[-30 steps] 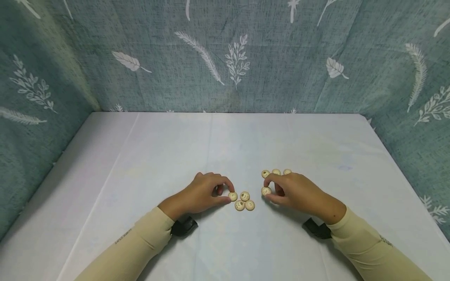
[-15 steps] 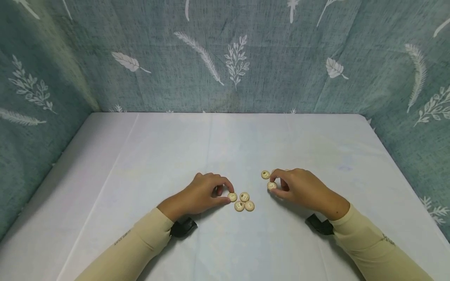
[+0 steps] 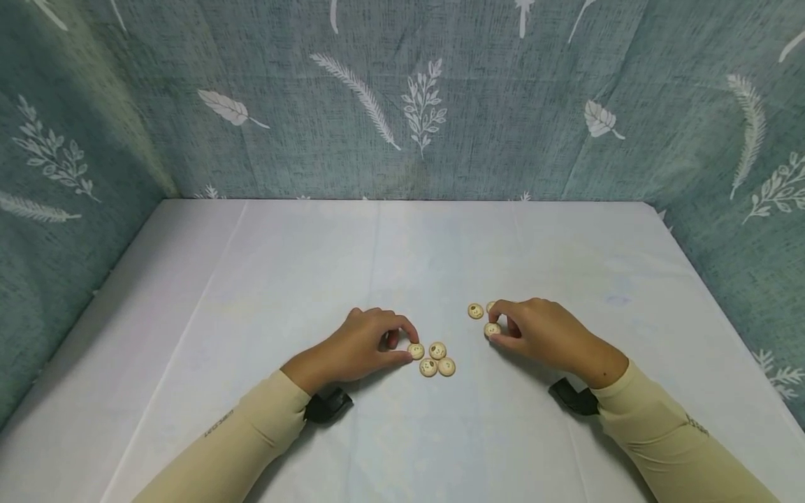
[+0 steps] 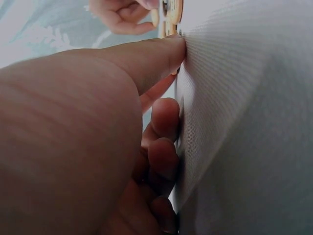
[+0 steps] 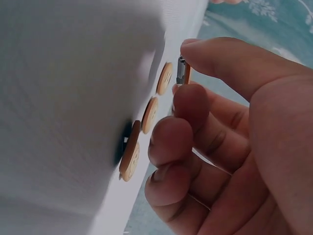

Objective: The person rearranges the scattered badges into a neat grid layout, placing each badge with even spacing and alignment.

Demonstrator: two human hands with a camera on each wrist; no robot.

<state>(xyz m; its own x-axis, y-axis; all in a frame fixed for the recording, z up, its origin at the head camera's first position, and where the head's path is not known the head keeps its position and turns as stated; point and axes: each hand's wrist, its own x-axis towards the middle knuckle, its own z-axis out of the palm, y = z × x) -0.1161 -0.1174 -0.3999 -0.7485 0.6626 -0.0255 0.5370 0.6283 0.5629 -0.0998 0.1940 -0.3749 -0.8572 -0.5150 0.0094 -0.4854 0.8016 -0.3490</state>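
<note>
In the head view my left hand (image 3: pixel 361 347) pinches a small round beige disc (image 3: pixel 416 351) with a printed face between thumb and index finger, low at the tabletop. Close to its right lie three similar discs (image 3: pixel 437 351), grouped together. My right hand (image 3: pixel 544 337) holds another face disc (image 3: pixel 492 330) by its edges between thumb and index finger. The right wrist view shows that held disc (image 5: pixel 187 72) edge-on, with a silvery metal part on its underside, apart from the table. Just beyond this hand is a row of discs (image 3: pixel 475 311), partly hidden by its fingers.
A white cloth covers the table (image 3: pixel 302 258). Green-grey fabric (image 3: pixel 402 105) with white leaf prints hangs at the back and both sides. In the right wrist view, several row discs (image 5: pixel 150 115) lie near the fingertips, one (image 5: pixel 129 154) tilted. Black wrist devices (image 3: pixel 328 406) sit under both wrists.
My right hand has moved right and slightly away with its disc, toward the far row, covering more of it. The left hand and the three grouped discs have stayed put.
</note>
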